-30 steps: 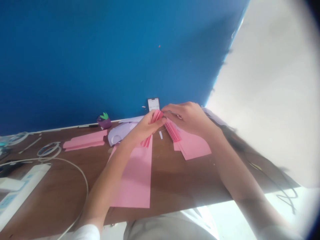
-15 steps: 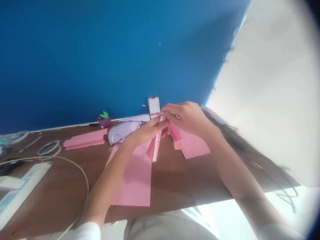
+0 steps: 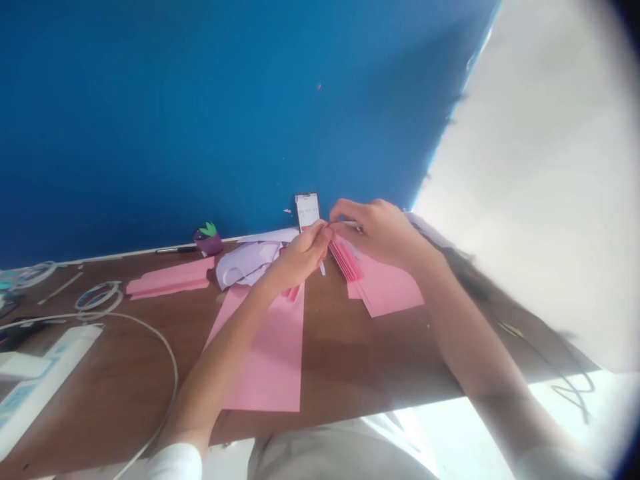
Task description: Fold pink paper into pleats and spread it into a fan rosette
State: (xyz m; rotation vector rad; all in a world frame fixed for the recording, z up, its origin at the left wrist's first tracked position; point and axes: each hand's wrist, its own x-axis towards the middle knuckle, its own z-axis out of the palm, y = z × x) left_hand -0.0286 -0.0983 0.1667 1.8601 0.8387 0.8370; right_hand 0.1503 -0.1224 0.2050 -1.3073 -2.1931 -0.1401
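My left hand (image 3: 303, 255) is closed on a pleated pink paper (image 3: 346, 261), pinching it near the top. One bundle of its folds slants down to the right of the fingers. Another pink pleated end (image 3: 291, 293) shows below my left wrist. At the upper end of the paper is my right hand (image 3: 377, 229), its fingers bent inward. A thin pale piece shows by the right fingers, too small to name. Under the left forearm lies a flat pink sheet (image 3: 273, 357), and more pink sheets (image 3: 393, 287) lie beneath the right hand.
A phone (image 3: 307, 210) leans against the blue wall. Crumpled lilac paper (image 3: 245, 263), folded pink paper (image 3: 170, 277) and a purple cup (image 3: 209, 241) with green leaf shapes sit along the back. At left are a white power strip (image 3: 47, 380) and a cable (image 3: 167, 347).
The pleated paper has turned in my hands, so its left bundle and white strip hang less far down. My right fingers have lifted slightly and shifted right.
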